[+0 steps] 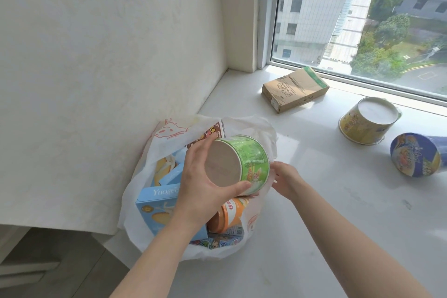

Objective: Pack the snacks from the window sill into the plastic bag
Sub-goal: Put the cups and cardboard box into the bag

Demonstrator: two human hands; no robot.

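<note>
Left hand: cup; right hand: bag

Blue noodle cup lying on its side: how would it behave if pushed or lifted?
Lying sideways with a round, tapered body, the blue noodle cup would probably roll in a curve. The window sill looks smooth and glossy, so it may slide too. It seems a paper cup, likely light for its size.

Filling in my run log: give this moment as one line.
left hand: holds green cup over bag | right hand: at bag rim | sill: brown box, yellow cup, blue cup
</note>
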